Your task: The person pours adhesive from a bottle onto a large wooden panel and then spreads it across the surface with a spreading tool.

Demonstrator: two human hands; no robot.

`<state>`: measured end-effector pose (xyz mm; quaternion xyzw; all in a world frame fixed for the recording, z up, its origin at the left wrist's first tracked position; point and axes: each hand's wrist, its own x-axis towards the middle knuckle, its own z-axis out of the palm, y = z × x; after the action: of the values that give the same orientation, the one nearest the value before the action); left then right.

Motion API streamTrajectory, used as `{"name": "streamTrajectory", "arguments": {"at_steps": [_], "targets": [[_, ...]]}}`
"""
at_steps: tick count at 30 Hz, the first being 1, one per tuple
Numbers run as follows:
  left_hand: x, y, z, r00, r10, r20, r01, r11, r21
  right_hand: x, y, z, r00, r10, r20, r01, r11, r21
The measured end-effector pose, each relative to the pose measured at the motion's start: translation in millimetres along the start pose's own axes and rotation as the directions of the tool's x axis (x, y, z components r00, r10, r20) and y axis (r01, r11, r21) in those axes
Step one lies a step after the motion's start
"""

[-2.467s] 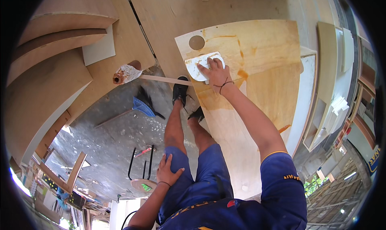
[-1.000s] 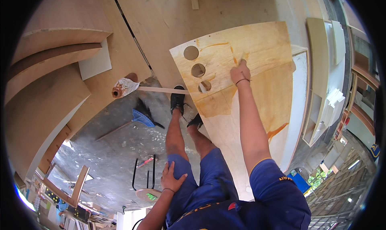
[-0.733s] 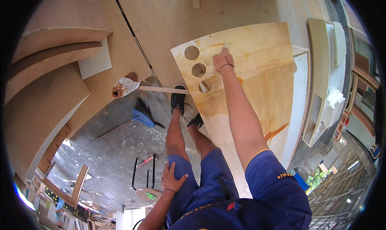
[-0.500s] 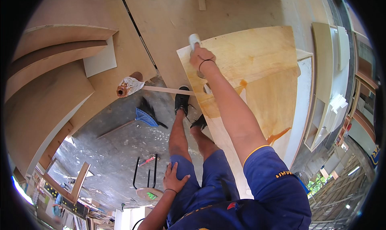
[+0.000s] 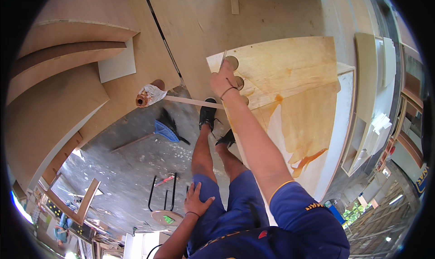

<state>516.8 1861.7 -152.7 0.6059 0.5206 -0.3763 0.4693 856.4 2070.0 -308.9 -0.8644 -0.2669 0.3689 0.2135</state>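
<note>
Workshop: scraper (image 5: 223, 59) in right hand (image 5: 222, 80)

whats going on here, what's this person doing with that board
A person in blue shorts stands over a plywood panel that has round holes cut near one corner and wet amber streaks across it. The right hand reaches out to that corner and holds a thin flat tool, edge-on and hard to identify, beside the holes. The left hand rests on the thigh. A blue-headed broom lies on the concrete floor nearby.
</note>
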Motion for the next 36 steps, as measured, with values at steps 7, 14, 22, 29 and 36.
{"name": "streamTrajectory", "arguments": {"at_steps": [7, 14, 22, 29, 36], "targets": [[1.3, -0.6, 1.9, 1.000, 0.010, 0.001, -0.010, 1.000, -0.008, 23.9, -44.4, 41.8, 0.942, 0.334, -0.024, -0.332, 0.927, -0.175], [-0.2, -0.5, -6.1, 1.000, -0.011, -0.013, 0.011, 1.000, -0.003, 4.6, -64.5, 22.4, 0.995, 0.100, 0.009, -0.098, 0.985, -0.145], [2.6, 4.1, -2.8, 1.000, 0.005, 0.023, -0.005, 1.000, 0.003, 4.2, -13.3, 35.9, 0.992, -0.015, 0.122, 0.050, 0.958, -0.283], [-1.0, -3.4, -1.9, 1.000, -0.009, -0.013, 0.009, 1.000, -0.022, -43.6, 16.4, -32.8, 0.980, -0.167, 0.108, 0.173, 0.984, -0.045], [3.1, 4.2, 1.7, 1.000, 0.009, -0.001, -0.009, 1.000, -0.015, -68.5, 196.8, -90.2, 0.997, 0.041, 0.063, 0.024, 0.622, -0.783]]}}
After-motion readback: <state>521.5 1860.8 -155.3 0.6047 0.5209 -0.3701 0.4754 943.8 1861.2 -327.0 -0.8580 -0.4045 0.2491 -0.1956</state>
